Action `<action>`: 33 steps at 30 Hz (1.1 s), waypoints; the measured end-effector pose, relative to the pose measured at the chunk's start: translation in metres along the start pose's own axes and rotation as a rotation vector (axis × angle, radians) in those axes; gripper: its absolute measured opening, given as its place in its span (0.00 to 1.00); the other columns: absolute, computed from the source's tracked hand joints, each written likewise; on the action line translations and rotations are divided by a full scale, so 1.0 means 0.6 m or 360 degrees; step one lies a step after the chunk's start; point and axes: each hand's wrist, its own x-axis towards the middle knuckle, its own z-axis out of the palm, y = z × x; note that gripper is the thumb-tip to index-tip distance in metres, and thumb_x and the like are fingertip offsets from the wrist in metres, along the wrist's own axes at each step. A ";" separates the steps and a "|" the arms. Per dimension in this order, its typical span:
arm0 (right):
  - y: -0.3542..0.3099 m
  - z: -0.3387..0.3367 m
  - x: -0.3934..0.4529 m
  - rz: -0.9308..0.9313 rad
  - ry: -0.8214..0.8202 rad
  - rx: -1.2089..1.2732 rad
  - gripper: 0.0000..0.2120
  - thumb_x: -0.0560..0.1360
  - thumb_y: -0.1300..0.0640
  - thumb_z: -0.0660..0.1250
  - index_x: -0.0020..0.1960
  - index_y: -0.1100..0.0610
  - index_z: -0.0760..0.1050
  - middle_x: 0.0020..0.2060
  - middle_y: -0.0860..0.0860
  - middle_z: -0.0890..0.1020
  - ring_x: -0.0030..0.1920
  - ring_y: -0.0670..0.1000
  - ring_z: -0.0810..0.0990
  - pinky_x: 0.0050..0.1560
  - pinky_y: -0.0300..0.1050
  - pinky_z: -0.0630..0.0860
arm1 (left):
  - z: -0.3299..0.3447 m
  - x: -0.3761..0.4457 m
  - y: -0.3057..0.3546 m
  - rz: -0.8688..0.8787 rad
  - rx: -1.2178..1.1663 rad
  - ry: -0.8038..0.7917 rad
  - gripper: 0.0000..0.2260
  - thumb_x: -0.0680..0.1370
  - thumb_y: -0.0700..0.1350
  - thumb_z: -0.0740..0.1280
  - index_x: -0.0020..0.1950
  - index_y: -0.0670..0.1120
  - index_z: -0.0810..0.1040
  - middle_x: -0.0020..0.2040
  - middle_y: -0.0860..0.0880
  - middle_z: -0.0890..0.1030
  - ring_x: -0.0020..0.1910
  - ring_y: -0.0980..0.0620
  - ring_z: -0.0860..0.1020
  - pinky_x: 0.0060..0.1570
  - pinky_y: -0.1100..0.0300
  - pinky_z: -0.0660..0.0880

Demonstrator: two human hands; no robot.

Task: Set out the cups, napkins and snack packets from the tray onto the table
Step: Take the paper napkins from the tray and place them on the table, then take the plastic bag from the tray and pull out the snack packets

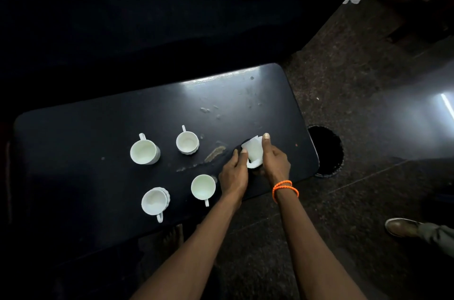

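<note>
— Dim light is thrown across the dark table [98,132]; four cups [145,152] are set out left of centre, two by two, well apart. What is held?

— A white napkin stack [253,149] is pinched between the left hand [234,172] and the right hand [275,162], fingers curled round it, low over a dark shape that cannot be made out. No snack packets are seen.

— What could be spoiled?

— Loose sheets could be shed if the pinch is eased unevenly. The near-right cup [203,187] is just beside the left wrist and could be knocked.

— And room?

— The table's right edge is near, with floor and a dark bin [326,149] beyond; open surface is left at the far side.
</note>
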 end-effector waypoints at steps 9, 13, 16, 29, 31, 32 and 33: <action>0.002 0.022 -0.006 -0.0056 0.0027 -0.0050 0.28 0.73 0.24 0.52 0.34 0.42 0.79 0.36 0.42 0.79 0.52 0.55 0.82 0.61 0.56 0.79 | -0.021 -0.002 -0.010 -0.0007 -0.0074 -0.0023 0.25 0.81 0.61 0.60 0.77 0.55 0.71 0.76 0.50 0.73 0.76 0.47 0.69 0.74 0.52 0.63; 0.005 0.025 -0.005 -0.0089 0.0040 -0.0074 0.29 0.75 0.25 0.52 0.36 0.43 0.81 0.38 0.43 0.81 0.45 0.50 0.79 0.55 0.49 0.77 | -0.024 0.001 -0.009 -0.0015 -0.0105 -0.0066 0.26 0.81 0.61 0.61 0.78 0.54 0.70 0.77 0.50 0.72 0.77 0.48 0.69 0.75 0.53 0.63; 0.005 0.031 -0.015 -0.0180 0.0187 -0.0128 0.31 0.78 0.30 0.52 0.55 0.51 0.83 0.55 0.55 0.84 0.51 0.53 0.79 0.55 0.46 0.71 | -0.029 0.000 -0.007 -0.0034 -0.0123 -0.0081 0.27 0.82 0.61 0.60 0.79 0.53 0.69 0.78 0.50 0.71 0.78 0.48 0.68 0.76 0.52 0.62; -0.093 0.161 -0.122 -0.1290 0.0507 -0.0701 0.28 0.78 0.37 0.63 0.66 0.58 0.75 0.63 0.57 0.77 0.66 0.57 0.74 0.64 0.58 0.72 | -0.186 -0.010 0.022 0.0145 -0.0487 0.0302 0.21 0.78 0.61 0.61 0.48 0.46 0.85 0.46 0.46 0.87 0.50 0.44 0.84 0.54 0.46 0.80; -0.106 0.200 -0.146 -0.1417 0.0387 -0.0689 0.27 0.78 0.37 0.62 0.66 0.56 0.74 0.62 0.55 0.78 0.65 0.55 0.74 0.63 0.54 0.72 | -0.238 -0.006 0.019 0.0136 -0.0477 0.0395 0.20 0.81 0.59 0.61 0.48 0.45 0.85 0.45 0.45 0.86 0.48 0.43 0.84 0.51 0.47 0.80; -0.112 0.222 -0.159 -0.1473 0.0308 -0.0675 0.26 0.78 0.37 0.62 0.66 0.56 0.74 0.62 0.54 0.78 0.64 0.54 0.74 0.63 0.52 0.72 | -0.267 -0.004 0.016 0.0140 -0.0492 0.0466 0.19 0.81 0.58 0.62 0.47 0.45 0.84 0.42 0.47 0.86 0.45 0.44 0.83 0.49 0.49 0.79; -0.116 0.245 -0.172 -0.1520 0.0227 -0.0663 0.26 0.78 0.37 0.62 0.65 0.56 0.74 0.62 0.54 0.78 0.64 0.54 0.74 0.64 0.50 0.71 | -0.297 -0.004 0.013 0.0144 -0.0520 0.0542 0.19 0.81 0.57 0.62 0.44 0.45 0.83 0.39 0.49 0.84 0.42 0.46 0.82 0.46 0.51 0.77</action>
